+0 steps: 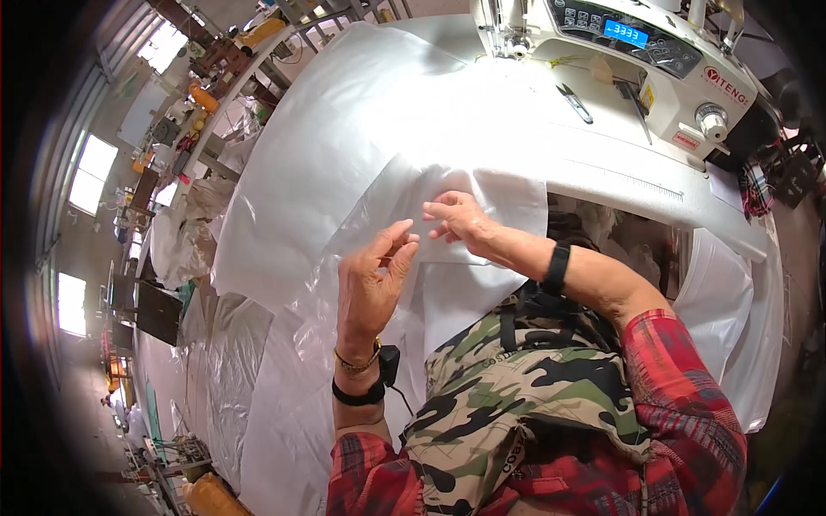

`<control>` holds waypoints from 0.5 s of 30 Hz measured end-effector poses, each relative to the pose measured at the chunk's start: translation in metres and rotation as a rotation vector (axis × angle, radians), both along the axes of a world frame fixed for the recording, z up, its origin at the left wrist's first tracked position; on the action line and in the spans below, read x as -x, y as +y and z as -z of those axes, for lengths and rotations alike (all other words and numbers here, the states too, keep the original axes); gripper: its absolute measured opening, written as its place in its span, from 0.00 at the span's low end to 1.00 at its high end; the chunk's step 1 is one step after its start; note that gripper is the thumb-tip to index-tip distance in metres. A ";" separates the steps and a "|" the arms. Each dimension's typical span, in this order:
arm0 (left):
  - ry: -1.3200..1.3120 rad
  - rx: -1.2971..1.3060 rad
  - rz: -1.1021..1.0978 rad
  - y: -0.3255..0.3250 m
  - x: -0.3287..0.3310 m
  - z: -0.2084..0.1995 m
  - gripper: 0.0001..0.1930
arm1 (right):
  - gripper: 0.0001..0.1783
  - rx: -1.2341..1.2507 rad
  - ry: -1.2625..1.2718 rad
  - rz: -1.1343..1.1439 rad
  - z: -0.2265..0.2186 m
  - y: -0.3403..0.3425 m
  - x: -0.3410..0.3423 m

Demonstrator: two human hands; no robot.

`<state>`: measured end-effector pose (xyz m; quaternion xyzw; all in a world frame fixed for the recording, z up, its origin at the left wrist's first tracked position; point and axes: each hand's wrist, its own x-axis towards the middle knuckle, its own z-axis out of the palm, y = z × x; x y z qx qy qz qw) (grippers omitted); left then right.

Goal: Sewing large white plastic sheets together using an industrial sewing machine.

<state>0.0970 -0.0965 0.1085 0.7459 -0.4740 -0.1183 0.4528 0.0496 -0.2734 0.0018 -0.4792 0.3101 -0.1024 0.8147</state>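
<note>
In the head view, we held our left hand [372, 279] and right hand [465, 218] loosely curled mid-frame, fingertips apart, over smooth, glossy white sheeting [288, 176] that spread toward the boxy sewing machine [641, 58], upper right.

White sewing machine [688, 101]: lit digits on blue display [626, 33]; red lettering and round emblem on housing end; small red label [687, 140] below. Ruler scale [641, 182] along table edge. Dark letters on camouflage apron [559, 387].

Free room over white material [288, 185] ends at the sewing machine [641, 64].
</note>
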 end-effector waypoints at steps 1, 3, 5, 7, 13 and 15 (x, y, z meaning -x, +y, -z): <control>-0.003 -0.003 -0.002 0.001 -0.002 0.000 0.14 | 0.16 -0.003 -0.003 -0.002 0.009 -0.002 -0.004; -0.010 0.109 -0.030 -0.001 -0.007 0.004 0.13 | 0.10 -0.003 -0.052 -0.047 0.025 -0.011 -0.009; -0.013 0.108 -0.053 0.007 -0.016 0.004 0.13 | 0.09 0.042 -0.062 -0.074 0.002 -0.006 0.008; -0.021 0.115 -0.092 0.017 -0.024 0.002 0.13 | 0.08 0.179 -0.254 -0.125 -0.032 0.005 0.032; -0.197 -0.080 -0.136 0.008 -0.018 0.008 0.13 | 0.23 0.120 -0.024 -0.111 -0.017 0.008 0.043; -0.157 -0.073 -0.118 0.004 -0.013 0.014 0.14 | 0.24 0.080 0.047 0.011 -0.004 0.014 0.020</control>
